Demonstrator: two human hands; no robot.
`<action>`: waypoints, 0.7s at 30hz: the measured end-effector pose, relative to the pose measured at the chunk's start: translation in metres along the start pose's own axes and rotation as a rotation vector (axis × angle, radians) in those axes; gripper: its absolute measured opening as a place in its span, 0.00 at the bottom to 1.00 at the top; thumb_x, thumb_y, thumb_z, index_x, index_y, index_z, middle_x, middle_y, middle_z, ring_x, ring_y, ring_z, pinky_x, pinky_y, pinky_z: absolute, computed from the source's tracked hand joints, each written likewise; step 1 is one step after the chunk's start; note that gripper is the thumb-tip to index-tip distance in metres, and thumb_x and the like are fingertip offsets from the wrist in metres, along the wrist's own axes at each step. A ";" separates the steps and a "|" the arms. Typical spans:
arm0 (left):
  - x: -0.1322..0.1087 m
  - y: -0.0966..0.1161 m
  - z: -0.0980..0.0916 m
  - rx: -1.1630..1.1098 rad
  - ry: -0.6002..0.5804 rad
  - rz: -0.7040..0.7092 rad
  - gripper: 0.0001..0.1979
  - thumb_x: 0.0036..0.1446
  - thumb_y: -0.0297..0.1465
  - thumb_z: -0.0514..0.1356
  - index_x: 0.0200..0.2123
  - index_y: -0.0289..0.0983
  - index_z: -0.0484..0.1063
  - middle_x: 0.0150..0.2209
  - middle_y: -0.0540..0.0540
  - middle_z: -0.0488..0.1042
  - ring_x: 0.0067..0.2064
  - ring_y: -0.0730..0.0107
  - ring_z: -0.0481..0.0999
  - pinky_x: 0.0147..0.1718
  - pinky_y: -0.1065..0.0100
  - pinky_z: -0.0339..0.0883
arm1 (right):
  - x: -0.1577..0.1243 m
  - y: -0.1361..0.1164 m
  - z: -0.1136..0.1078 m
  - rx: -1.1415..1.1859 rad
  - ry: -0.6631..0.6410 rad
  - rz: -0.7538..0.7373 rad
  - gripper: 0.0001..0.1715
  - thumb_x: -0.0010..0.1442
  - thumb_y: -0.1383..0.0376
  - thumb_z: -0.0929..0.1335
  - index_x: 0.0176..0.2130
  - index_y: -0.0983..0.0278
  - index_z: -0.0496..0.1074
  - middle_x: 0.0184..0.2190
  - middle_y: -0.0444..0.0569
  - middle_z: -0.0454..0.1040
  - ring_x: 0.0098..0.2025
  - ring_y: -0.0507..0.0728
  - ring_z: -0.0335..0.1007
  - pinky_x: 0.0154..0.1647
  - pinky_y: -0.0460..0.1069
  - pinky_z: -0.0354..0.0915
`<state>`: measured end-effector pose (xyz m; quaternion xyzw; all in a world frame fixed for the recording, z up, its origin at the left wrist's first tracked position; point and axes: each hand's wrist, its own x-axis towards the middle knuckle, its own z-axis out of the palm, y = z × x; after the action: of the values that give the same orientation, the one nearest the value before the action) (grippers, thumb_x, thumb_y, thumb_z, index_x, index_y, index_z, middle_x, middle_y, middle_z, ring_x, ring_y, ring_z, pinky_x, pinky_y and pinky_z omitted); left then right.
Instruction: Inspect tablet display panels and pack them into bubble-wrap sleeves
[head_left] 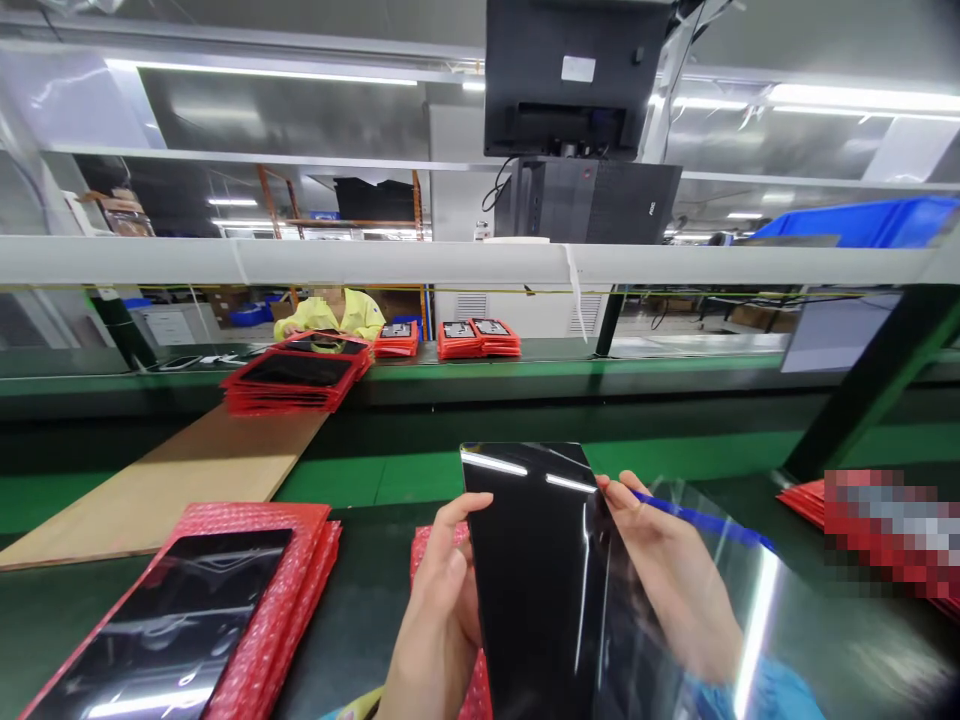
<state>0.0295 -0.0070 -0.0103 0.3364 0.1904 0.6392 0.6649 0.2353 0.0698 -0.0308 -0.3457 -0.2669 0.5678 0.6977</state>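
Note:
A black glossy screen panel [536, 570] is held up in front of me, tilted, with ceiling lights mirrored in it. My left hand [442, 590] grips its left edge, thumb and fingers around the side. At the panel's upper right corner, my right hand [667, 560] is closed in a pinch on a clear plastic film [795, 620]. The film spreads to the right, over part of that hand, and a blue strip [705, 520] runs along its top. Whether the film still touches the panel's right side, I cannot tell. Behind my left hand lies red bubble wrap [424, 545], mostly hidden.
Left, another black panel [172, 620] lies on stacked red bubble-wrap bags [300, 590]. A wooden board [180, 480] slopes toward more stacked panels [300, 370]. Red packs [810, 495] lie at right. Across the bench sits a person in yellow [341, 310]. A monitor [577, 80] hangs overhead.

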 end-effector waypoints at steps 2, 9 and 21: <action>-0.001 0.003 0.005 -0.004 0.027 -0.027 0.17 0.58 0.36 0.57 0.51 0.45 0.67 0.37 0.46 0.79 0.33 0.65 0.78 0.23 0.72 0.62 | 0.003 0.001 -0.001 0.007 -0.022 0.027 0.22 0.35 0.77 0.69 0.34 0.62 0.70 0.34 0.46 0.78 0.39 0.58 0.78 0.39 0.51 0.78; -0.004 0.011 0.013 -0.019 0.090 -0.096 0.16 0.61 0.32 0.53 0.53 0.42 0.65 0.37 0.47 0.77 0.38 0.68 0.77 0.38 0.72 0.66 | 0.010 0.003 0.005 0.059 -0.043 0.082 0.16 0.33 0.77 0.66 0.26 0.62 0.68 0.26 0.43 0.70 0.36 0.56 0.75 0.41 0.49 0.76; 0.001 0.007 0.003 -0.017 0.007 -0.091 0.14 0.64 0.33 0.49 0.35 0.38 0.73 0.31 0.47 0.74 0.33 0.70 0.72 0.35 0.70 0.64 | 0.005 0.005 0.015 0.154 -0.006 0.218 0.19 0.35 0.79 0.67 0.28 0.62 0.65 0.30 0.44 0.73 0.32 0.51 0.74 0.30 0.45 0.75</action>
<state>0.0267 -0.0075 -0.0028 0.3193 0.2025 0.6111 0.6954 0.2222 0.0777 -0.0258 -0.3163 -0.1857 0.6600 0.6556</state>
